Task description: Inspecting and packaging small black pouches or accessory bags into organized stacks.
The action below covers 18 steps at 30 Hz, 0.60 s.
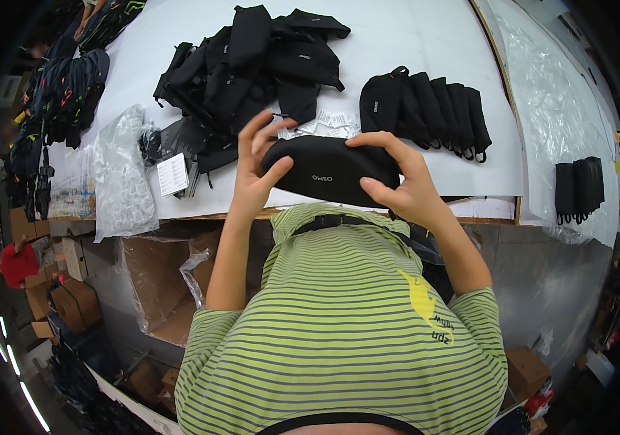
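Note:
A long black soft pouch [331, 163] with small pale print is held sideways just above the table's near edge. My left hand [255, 167] has its thumb on the pouch's left end, and its raised fingers curl behind the top edge. At the other end, my right hand [408, 181] pinches the pouch between thumb and forefinger. Small white tags [331, 122] lie on the table just beyond it. A loose heap of similar black pouches [248, 43] covers the table's far middle. To the right, several more pouches [422, 105] overlap in a row.
White cards [173, 176] and a clear plastic bag of small white pieces [125, 174] lie to the left. Dark bags [81, 94] are piled farther left, near another person's arm [86, 18]. Black pouches [578, 190] rest on plastic sheeting at right. An open carton [157, 275] stands below the edge.

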### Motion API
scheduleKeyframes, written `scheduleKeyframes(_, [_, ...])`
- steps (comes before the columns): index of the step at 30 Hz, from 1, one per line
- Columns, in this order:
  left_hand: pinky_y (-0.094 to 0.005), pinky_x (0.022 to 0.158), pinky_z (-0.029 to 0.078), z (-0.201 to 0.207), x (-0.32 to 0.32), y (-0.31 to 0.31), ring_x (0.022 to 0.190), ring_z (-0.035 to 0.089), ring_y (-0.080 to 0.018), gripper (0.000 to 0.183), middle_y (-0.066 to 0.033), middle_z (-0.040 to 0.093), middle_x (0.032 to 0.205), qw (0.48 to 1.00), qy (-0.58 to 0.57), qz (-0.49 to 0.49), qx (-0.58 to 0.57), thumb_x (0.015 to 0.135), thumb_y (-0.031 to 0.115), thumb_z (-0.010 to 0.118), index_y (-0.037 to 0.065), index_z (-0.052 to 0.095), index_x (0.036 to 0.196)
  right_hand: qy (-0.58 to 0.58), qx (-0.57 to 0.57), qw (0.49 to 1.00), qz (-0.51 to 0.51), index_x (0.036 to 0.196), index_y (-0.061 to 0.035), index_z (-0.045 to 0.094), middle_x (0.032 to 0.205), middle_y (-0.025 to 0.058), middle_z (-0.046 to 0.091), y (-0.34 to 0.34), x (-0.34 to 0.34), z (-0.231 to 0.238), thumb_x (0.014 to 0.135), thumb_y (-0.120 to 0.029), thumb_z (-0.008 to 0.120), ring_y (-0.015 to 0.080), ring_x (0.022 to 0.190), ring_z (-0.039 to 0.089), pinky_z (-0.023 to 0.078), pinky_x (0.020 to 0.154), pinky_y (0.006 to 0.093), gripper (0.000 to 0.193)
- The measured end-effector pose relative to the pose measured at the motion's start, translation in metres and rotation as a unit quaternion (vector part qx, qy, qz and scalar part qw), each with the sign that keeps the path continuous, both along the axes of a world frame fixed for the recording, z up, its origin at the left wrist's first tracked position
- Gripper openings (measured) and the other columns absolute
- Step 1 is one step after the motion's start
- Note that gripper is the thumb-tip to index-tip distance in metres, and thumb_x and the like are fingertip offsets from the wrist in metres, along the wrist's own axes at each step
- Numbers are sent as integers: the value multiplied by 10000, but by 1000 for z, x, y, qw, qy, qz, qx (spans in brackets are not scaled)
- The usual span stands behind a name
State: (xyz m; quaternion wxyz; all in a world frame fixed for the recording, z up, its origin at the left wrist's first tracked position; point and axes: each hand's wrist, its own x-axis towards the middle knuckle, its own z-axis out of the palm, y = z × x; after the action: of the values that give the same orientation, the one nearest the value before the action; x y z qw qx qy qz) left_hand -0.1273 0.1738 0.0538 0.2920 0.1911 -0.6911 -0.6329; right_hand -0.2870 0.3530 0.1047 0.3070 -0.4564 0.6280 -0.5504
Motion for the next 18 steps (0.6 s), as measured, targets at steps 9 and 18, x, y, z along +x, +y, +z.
scheduleKeyframes(9, [-264,821,392,4,5,-11,895,502,-167,174,-39,486,908,967,-106,-185,-138,775,117,695,32,694,927,80,129,987,52,1023,-105,707,991,48,627,24,-28,-4,740,-134,725,132,804,597,468,612,234,285])
scheduleKeyframes(18, [-289,827,419,-27,10,-20,946,498,-162,314,-57,466,1143,933,-257,-246,-60,924,265,530,161,613,1208,-1,191,981,-41,1020,-119,705,989,19,656,92,-97,-52,733,-176,752,107,805,562,473,720,256,297])
